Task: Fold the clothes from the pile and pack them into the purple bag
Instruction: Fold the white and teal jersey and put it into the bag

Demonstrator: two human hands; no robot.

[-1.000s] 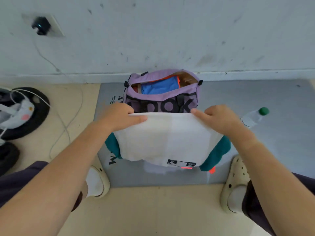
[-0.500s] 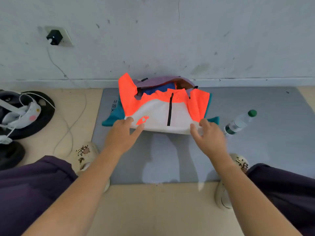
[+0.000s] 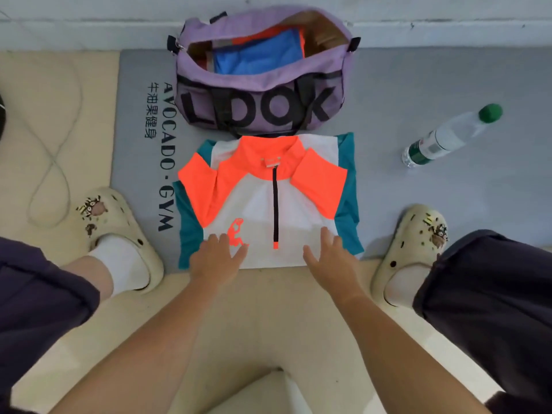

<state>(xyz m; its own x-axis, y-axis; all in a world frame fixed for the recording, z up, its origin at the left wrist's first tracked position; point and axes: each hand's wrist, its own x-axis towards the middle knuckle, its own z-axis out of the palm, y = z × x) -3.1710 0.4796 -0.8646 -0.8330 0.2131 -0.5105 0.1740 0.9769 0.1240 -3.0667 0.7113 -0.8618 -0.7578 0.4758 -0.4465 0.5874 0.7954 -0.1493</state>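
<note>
We had laid the folded orange, white and teal zip-neck top [image 3: 268, 204] flat on the grey gym mat [image 3: 418, 204].
Our left hand [image 3: 216, 259] and right hand [image 3: 330, 259], fingers straight and apart, pressed its near hem before the open purple fabric bag [image 3: 260, 97].

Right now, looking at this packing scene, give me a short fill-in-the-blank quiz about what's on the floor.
1. Both the left hand and right hand press flat on the folded ____.
2. The bottle lying on the mat has a ____ cap.
3. The purple bag is unzipped, with a ____ garment on top inside.

Missing words: jacket; green; blue
</note>
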